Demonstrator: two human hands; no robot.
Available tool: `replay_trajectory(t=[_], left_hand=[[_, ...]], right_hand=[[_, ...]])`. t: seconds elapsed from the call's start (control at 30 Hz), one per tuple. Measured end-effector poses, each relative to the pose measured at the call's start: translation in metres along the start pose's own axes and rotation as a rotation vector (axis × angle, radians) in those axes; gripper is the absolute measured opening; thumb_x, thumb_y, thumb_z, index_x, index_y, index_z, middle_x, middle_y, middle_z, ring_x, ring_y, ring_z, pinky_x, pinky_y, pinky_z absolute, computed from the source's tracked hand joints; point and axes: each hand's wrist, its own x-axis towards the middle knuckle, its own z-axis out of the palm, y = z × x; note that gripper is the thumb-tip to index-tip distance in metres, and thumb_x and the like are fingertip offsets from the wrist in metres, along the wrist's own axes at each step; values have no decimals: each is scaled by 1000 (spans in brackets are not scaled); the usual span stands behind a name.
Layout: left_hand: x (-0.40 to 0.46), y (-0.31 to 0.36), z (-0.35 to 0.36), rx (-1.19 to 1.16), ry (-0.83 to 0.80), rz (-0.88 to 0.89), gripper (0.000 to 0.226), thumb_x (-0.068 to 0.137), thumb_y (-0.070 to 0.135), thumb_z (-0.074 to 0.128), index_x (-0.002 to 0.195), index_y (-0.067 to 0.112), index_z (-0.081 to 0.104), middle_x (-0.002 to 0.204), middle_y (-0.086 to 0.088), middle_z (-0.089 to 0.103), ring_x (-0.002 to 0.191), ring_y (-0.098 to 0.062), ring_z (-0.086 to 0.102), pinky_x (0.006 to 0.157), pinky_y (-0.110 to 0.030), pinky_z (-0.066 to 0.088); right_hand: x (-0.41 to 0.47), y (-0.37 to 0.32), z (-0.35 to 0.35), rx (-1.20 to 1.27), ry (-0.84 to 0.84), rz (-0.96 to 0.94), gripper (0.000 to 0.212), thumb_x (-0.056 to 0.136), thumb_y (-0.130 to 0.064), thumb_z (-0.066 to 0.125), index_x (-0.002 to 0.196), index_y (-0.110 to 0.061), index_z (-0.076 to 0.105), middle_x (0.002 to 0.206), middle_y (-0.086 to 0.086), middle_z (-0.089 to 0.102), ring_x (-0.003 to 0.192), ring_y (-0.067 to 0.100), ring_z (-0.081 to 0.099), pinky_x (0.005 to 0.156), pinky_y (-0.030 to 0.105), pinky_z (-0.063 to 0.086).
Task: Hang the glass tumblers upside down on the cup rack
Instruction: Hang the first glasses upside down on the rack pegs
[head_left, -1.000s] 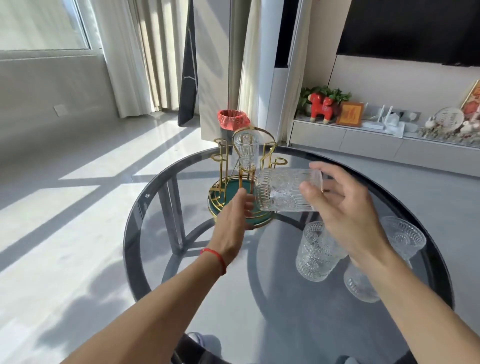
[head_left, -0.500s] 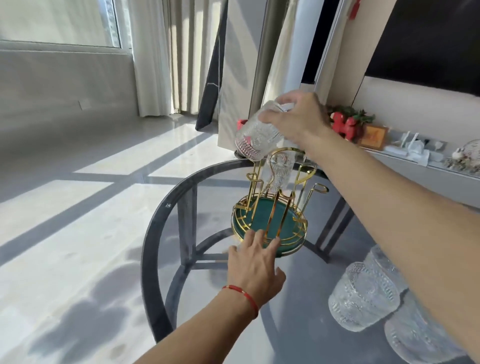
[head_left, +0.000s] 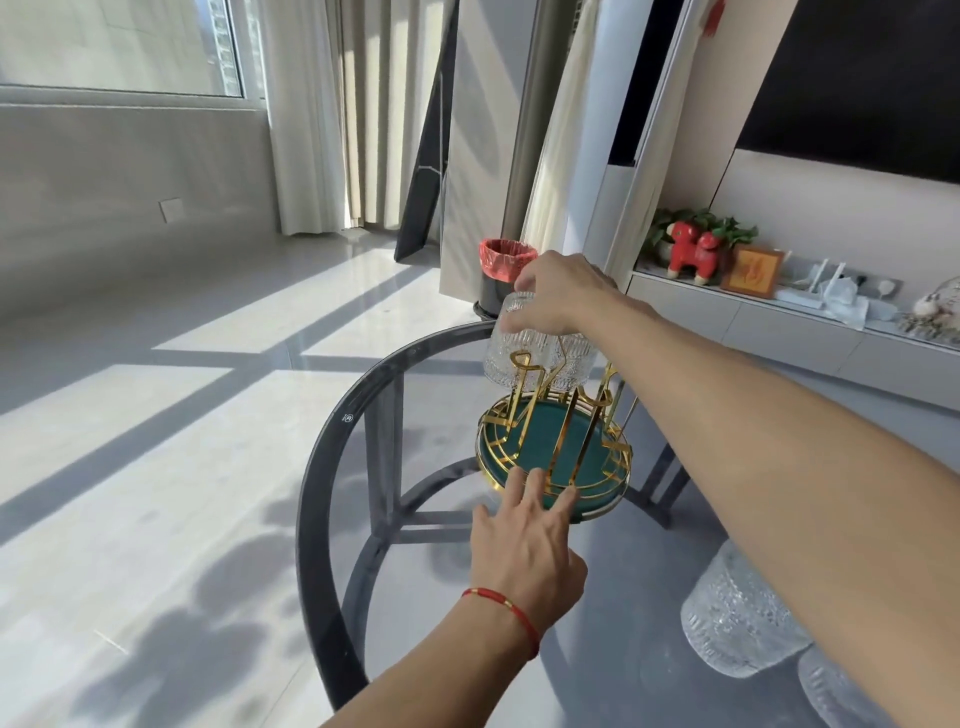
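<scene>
The right hand (head_left: 558, 293) is gripping an inverted ribbed clear glass tumbler (head_left: 535, 356) over the gold-wire, green-based cup rack (head_left: 553, 447), while the left hand (head_left: 524, 545), fingers spread and empty, is pressing its six o'clock rim.

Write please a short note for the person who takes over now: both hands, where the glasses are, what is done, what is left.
Right hand: grips an upturned tumbler by its base, mouth down over the cup rack pegs, not released.
Left hand: open, fingertips on the rack's green tray rim.
Two more tumblers wait on the glass table, near right.
Left: seat this one, let go, hang the rest.
</scene>
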Motion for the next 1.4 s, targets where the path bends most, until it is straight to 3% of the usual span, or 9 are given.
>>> replay_trajectory(t=[0.2,0.37,0.5,0.6,0.7,0.87,1.0,1.1,1.4], left_hand=[[1,4,1,15,10,-28,57,92,32,56,146,28,40,154,-10,36,144,-32,27,89,-47,47],[1,4,3,34,10,-19,59,92,32,54,148,29,35,156,-11,33,144,-31,27,89,-47,47],[2,3,4,41,9,-16,60,94,34,56,150,30,34,156,-10,32,144,-31,28,96,-49,47],[2,4,4,62,-6,-15,60,95,36,56,151,30,33,155,-10,33,142,-31,30,98,-50,47],[2,6,1,42,16,-15,59,95,34,55,150,27,37,153,-11,37,141,-31,31,103,-48,46],[-4,30,-12,-229,274,221,42,88,26,66,128,12,64,126,-10,63,116,-30,49,98,-43,47],[-20,60,-11,-627,54,246,64,78,38,67,138,21,55,133,-1,56,122,-20,49,102,-39,46],[-24,77,-7,-806,-108,226,82,76,32,81,148,27,42,142,5,50,126,-13,51,104,-38,50],[-17,102,12,-809,-109,252,89,81,33,86,153,30,34,149,7,52,136,-10,49,104,-46,52]], right_hand=[[-4,-1,4,-178,-71,-90,74,77,-49,85,143,-27,59,141,5,62,128,32,56,85,41,32],[-15,6,4,-285,-45,-197,64,88,-52,71,146,-31,56,146,6,59,131,33,55,100,47,41],[-38,21,3,-190,78,-279,40,98,-37,59,136,-29,65,139,7,61,130,30,52,105,49,39],[-74,41,-1,-102,252,-327,39,95,-21,61,134,-21,67,147,9,54,136,31,46,107,52,41],[-118,71,-5,-49,414,-358,38,88,-6,66,125,-15,72,140,12,59,128,33,54,101,53,48],[-197,119,-11,139,501,-197,19,89,-4,66,102,-8,79,116,10,69,111,28,63,98,35,48],[-259,137,-9,319,603,-129,18,90,-7,62,92,-14,79,101,-2,74,83,12,66,77,30,55],[-290,146,7,457,632,-28,21,91,-3,62,94,-16,78,96,-4,75,81,16,69,73,32,54],[-311,151,21,466,579,-95,20,88,-4,60,99,-13,75,89,-5,73,79,16,68,71,37,56]])
